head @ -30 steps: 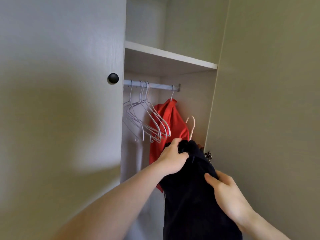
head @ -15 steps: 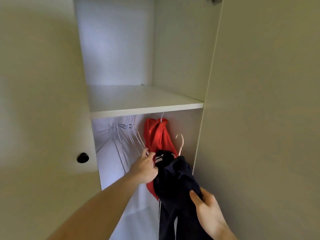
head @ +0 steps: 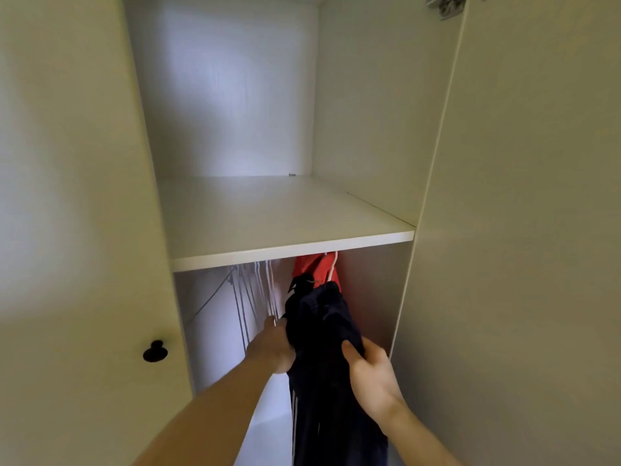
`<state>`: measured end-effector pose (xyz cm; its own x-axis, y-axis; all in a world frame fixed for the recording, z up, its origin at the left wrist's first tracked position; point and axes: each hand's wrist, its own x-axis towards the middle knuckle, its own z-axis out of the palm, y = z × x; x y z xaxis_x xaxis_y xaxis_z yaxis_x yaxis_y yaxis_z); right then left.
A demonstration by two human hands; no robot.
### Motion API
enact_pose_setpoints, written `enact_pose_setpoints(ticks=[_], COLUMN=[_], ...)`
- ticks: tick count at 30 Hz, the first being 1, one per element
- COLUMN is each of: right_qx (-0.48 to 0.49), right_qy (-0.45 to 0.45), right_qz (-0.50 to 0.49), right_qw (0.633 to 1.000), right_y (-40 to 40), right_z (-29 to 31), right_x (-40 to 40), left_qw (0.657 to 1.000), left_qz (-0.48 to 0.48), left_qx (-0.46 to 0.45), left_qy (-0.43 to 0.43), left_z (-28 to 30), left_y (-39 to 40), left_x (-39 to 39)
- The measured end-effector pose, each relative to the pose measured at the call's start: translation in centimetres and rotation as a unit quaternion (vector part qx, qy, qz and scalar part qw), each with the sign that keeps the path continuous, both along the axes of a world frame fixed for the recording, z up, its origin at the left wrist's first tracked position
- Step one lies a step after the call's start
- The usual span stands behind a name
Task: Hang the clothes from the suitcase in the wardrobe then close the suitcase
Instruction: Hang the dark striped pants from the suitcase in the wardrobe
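A dark navy garment [head: 322,331] with white side stripes hangs on a pale hanger [head: 332,269] inside the wardrobe, under the shelf. My left hand [head: 274,344] grips its left side and my right hand [head: 369,375] grips its right side lower down. Behind it hangs a red garment [head: 311,265]. The rail is hidden by the shelf [head: 285,230]. The suitcase is out of view.
Several empty white wire hangers [head: 258,290] hang left of the clothes. The left wardrobe door [head: 67,230] with a black knob [head: 155,351] and the right door [head: 521,264] stand open on either side. A hinge [head: 445,6] shows at top right.
The view has tilted up, so the shelf now hides the rail. Both hands have lifted the navy garment higher toward the rail, next to the red one.
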<state>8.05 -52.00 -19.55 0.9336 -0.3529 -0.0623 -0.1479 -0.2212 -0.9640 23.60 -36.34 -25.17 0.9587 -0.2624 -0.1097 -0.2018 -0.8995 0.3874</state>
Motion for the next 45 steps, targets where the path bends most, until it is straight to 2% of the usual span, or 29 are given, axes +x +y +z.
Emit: enact_pose_setpoints(ticks=[3,7,11,17,22,29,34,37,39,40,43,44,45], right_qx=[-0.01,-0.027,-0.038,-0.095,-0.153,-0.23,-0.26,-0.274,-0.286,-0.303,-0.366,-0.351,-0.296], right_qy=[-0.005,-0.004,0.003,0.016,0.034,0.125,0.129,0.127,0.101,0.059,-0.137,-0.172,-0.161], right_qz=[-0.001,-0.008,-0.003,-0.015,-0.017,0.011,0.007,-0.001,-0.006,-0.02,-0.05,-0.017,0.033], right_qw=[1.0,1.0,0.999,0.995,0.988,0.965,0.957,0.953,0.953,0.951,0.919,0.92,0.941], right_y=[0.0,-0.3,-0.3,-0.2,-0.7,-1.2,-2.1,-2.9,-3.0,-2.8,-1.2,-0.2,1.1], right_z=[1.5,3.0,3.6,4.2,3.7,-1.1,-2.4,-2.4,-2.5,-2.6,-3.1,-3.3,-3.1], right_x=[2.5,5.9,9.4,15.1,18.8,19.0,18.4,17.7,17.1,16.6,15.4,15.1,14.9], left_qw=[0.999,0.996,0.994,0.992,0.991,0.987,0.986,0.985,0.983,0.981,0.972,0.968,0.963], left_qz=[0.008,0.035,0.04,0.055,0.073,0.114,0.123,0.124,0.125,0.125,0.115,0.113,0.11], left_qx=[0.046,0.045,0.011,-0.071,-0.064,-0.054,-0.056,-0.087,-0.123,-0.144,-0.202,-0.225,-0.247], left_qy=[-0.026,-0.067,-0.103,-0.094,-0.095,-0.098,-0.096,-0.077,-0.055,-0.042,-0.02,-0.015,-0.009], left_z=[-0.2,-0.3,-0.1,1.3,2.4,2.8,2.9,2.4,2.2,2.0,1.4,1.4,1.5], left_y=[0.3,1.4,2.8,4.1,4.3,4.2,4.1,3.7,3.6,3.6,3.7,3.7,3.6], left_x=[-0.2,-0.7,-1.4,-3.2,-3.4,-3.6,-3.6,-3.4,-3.3,-3.2,-3.1,-3.1,-3.2])
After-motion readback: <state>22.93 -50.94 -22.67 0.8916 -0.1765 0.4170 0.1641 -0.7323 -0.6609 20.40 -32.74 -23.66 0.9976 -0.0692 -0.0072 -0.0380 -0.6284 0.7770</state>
